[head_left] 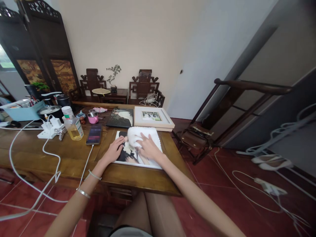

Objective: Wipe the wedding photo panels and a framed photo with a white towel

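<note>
A photo panel [129, 158] with white edges lies flat on the wooden table. My left hand [115, 148] rests on its left edge, fingers stretched out over the picture. My right hand [150, 148] holds a white cloth [138, 132] against the panel's surface, its fingers partly spread over the bunched fabric. The cloth covers the upper right of the picture. Just behind the panel lie a dark-edged photo panel [120, 118] and a pale wood picture frame [168, 122] with a small photo inside.
Left of the panel lie a phone [94, 135] on a charging cable, a bottle [74, 125] of yellow liquid, a pink cup [93, 117] and a white power strip [46, 132]. A wooden chair [204, 128] stands right of the table [143, 179]. Cables run across the red floor.
</note>
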Motion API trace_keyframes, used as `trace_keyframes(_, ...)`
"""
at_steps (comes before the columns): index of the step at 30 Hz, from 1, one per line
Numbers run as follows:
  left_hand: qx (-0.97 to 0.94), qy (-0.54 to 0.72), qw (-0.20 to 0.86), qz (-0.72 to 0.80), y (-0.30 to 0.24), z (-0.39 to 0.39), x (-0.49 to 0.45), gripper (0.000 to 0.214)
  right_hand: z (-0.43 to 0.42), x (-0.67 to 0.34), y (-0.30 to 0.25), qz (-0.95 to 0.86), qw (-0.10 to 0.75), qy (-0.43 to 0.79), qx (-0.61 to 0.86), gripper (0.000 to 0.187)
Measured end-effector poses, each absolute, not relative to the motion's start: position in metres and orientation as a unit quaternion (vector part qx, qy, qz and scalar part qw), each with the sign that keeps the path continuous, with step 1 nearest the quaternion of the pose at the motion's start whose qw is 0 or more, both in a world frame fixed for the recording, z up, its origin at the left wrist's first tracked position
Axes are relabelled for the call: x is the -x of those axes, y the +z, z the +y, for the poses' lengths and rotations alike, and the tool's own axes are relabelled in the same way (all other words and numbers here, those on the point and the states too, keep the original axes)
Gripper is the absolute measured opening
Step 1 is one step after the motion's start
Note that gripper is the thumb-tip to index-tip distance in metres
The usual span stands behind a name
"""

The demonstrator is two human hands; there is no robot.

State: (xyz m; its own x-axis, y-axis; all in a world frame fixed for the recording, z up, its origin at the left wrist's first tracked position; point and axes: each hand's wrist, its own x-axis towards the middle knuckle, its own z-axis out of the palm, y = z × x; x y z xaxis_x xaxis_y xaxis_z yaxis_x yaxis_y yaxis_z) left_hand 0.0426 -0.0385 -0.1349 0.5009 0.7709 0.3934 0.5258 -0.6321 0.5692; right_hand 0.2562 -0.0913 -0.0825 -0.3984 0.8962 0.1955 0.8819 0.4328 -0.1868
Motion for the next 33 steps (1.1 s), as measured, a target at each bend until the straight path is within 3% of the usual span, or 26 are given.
trace_keyframes(8, -0.843, 0.325, 0.194, 0.381, -0.135, -0.040, -0.043, 0.043, -0.205, -0.244, -0.086, -0.866, 0.132, 0.079, 0.476, 0.035)
trace_keyframes(19, -0.819, 0.378, 0.200, 0.382, -0.127, -0.045, -0.043, 0.043, -0.095, -0.253, -0.086, -0.789, 0.148, 0.035, 0.596, 0.039)
trace_keyframes(27, -0.759, 0.450, 0.241, 0.404, -0.110, -0.054, -0.046, 0.051, -0.150, -0.234, -0.080, -0.904, 0.158, 0.091, 0.387, 0.035)
trace_keyframes(33, -0.821, 0.364, 0.219, 0.382, -0.118, -0.053, -0.047, 0.045, -0.171, -0.277, -0.088, -0.875, 0.163, 0.076, 0.450, 0.030)
